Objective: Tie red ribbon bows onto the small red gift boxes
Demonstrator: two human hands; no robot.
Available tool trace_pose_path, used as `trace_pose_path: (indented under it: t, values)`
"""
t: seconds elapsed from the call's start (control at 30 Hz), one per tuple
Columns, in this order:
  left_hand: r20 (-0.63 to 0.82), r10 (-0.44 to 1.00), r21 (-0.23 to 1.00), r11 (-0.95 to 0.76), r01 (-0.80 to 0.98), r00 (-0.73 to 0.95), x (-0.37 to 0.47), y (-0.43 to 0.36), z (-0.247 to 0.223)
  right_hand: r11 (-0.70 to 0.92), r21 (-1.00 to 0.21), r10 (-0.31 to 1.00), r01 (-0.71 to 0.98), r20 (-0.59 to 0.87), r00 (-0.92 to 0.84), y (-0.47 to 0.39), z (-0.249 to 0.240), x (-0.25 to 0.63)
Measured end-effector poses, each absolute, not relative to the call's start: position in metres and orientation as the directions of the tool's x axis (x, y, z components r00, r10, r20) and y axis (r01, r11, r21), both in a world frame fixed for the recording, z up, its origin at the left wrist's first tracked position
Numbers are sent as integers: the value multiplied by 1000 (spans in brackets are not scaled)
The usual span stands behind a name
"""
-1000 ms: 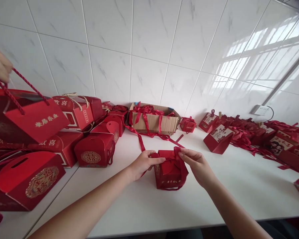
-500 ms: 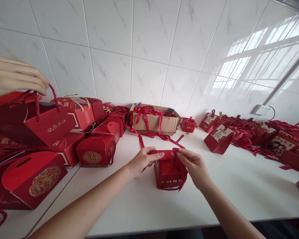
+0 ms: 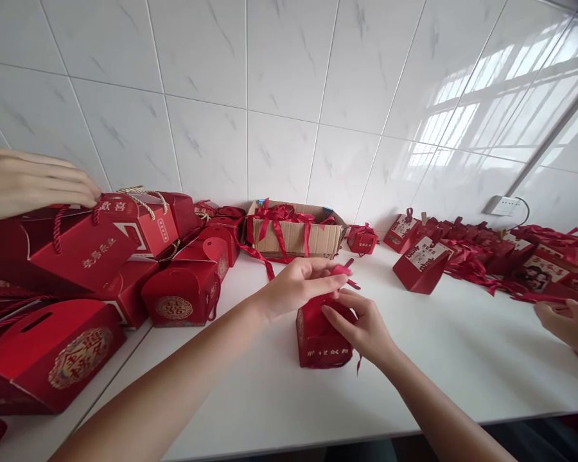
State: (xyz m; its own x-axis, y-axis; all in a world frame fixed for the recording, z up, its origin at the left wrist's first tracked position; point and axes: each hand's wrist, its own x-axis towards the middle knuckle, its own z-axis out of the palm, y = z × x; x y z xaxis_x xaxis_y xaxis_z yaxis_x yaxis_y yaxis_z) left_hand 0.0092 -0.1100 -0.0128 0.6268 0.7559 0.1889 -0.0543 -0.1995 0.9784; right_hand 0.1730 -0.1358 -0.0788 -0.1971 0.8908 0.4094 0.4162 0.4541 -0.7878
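Observation:
A small red box (image 3: 322, 343) with pale lettering stands upright on the white table, a thin ribbon along its lower front. Above its top, my left hand (image 3: 301, 285) is closed, with red ribbon (image 3: 341, 274) between thumb and fingers. My right hand (image 3: 361, 321) lies against the box's upper right side, its fingers bent round the ribbon there; part of the ribbon is hidden behind the fingers. A loose ribbon end hangs beside the box's right edge.
Red gift boxes (image 3: 173, 298) are piled at the left, where another person's hand (image 3: 36, 183) touches a corded bag. A cardboard box (image 3: 293, 237) of ribbons stands by the wall. Red boxes (image 3: 421, 266) fill the right; another hand (image 3: 568, 321) is there holding something red.
My left hand has moved right and up over the box top. My right hand has shifted slightly down. The hand at left has lowered, and another hand has appeared at the right edge.

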Motion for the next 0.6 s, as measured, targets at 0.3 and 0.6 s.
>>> trace_pose_path:
  t: [0.3, 0.6]
  values:
    - [292, 865, 882, -409, 235, 409, 5, -95, -46, 314, -883, 949, 348, 285, -135, -132, -83, 175]
    - [303, 900, 909, -371, 188, 314, 4, -101, -69, 404, -883, 915, 238, 394, -89, -132, -91, 172]
